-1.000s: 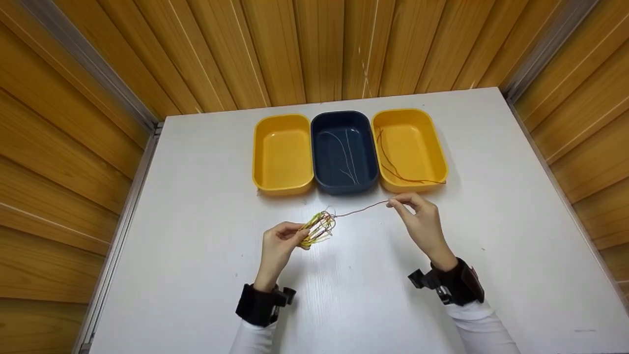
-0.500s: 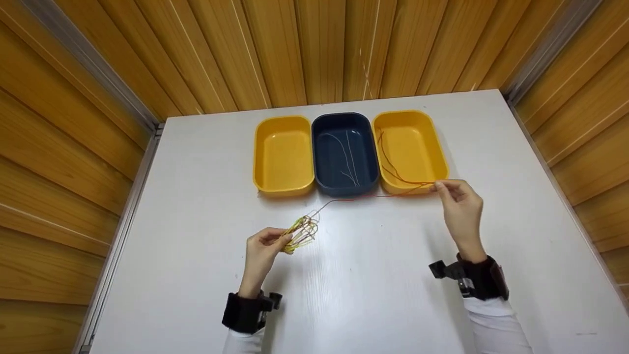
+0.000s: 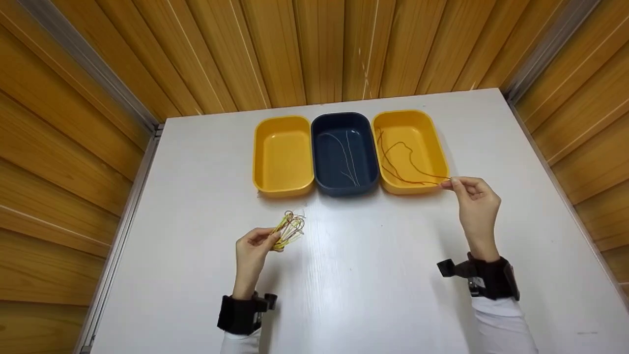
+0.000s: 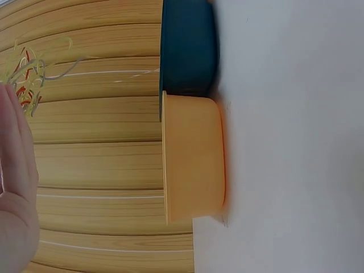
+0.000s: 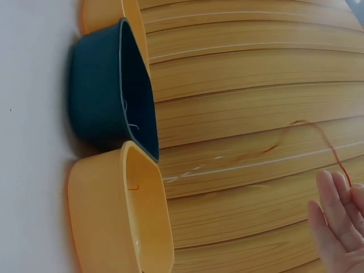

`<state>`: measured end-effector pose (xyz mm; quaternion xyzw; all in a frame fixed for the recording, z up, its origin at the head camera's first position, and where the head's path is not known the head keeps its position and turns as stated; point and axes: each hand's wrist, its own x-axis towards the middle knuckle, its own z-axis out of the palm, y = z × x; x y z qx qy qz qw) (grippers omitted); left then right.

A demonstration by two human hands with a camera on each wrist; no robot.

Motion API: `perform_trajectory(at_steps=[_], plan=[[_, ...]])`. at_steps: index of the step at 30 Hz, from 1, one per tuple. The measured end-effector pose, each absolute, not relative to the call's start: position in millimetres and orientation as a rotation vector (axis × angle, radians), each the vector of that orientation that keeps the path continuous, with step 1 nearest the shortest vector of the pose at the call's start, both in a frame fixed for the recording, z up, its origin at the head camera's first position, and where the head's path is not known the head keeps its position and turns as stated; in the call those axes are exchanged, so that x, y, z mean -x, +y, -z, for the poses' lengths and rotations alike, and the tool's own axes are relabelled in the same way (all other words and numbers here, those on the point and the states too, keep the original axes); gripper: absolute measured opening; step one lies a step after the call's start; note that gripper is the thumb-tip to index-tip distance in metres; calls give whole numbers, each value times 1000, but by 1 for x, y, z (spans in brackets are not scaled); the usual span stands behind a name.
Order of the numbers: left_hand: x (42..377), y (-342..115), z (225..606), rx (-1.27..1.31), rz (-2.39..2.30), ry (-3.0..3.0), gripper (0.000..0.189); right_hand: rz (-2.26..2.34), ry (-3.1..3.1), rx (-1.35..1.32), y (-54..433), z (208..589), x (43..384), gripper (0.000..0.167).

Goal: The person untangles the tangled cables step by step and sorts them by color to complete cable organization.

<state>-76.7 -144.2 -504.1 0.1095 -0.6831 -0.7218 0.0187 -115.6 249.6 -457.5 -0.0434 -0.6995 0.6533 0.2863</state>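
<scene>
My left hand (image 3: 251, 254) pinches a loose bundle of thin wires (image 3: 289, 231), mostly yellow with some red and pale strands, above the table in front of the left bin. In the left wrist view the bundle's looped ends (image 4: 28, 77) stick out past the fingers. My right hand (image 3: 479, 209) pinches one end of a thin red wire (image 3: 412, 158) at the near right corner of the right yellow bin (image 3: 432, 123). The right wrist view shows this wire (image 5: 335, 152) arching in the air from the fingertips. Other red wires (image 3: 390, 167) lie in that bin.
A dark blue bin (image 3: 322, 147) stands in the middle, with several thin pale wires (image 3: 350, 152) inside. Left of it is another yellow bin (image 3: 282, 152). The bins stand side by side on a white table (image 3: 344, 295), with wood-patterned walls (image 3: 319, 54) behind and at the sides.
My right hand has moved right and pulled the red wire free of the bundle, bringing it over the right yellow bin. My left hand has drawn left with the bundle.
</scene>
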Motion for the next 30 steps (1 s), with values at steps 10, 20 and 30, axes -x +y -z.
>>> perform_trajectory(at_steps=[10, 20, 30], plan=[[76, -140, 504, -326, 2276, -2109, 26, -1757, -1862, 148, 251, 454, 121, 14], [75, -134, 505, -316, 2292, -2123, 26, -1760, -1828, 144, 256, 445, 135, 8], [73, -129, 507, -264, 2275, -2153, 24, -1624, -1916, 140, 259, 450, 150, 10]])
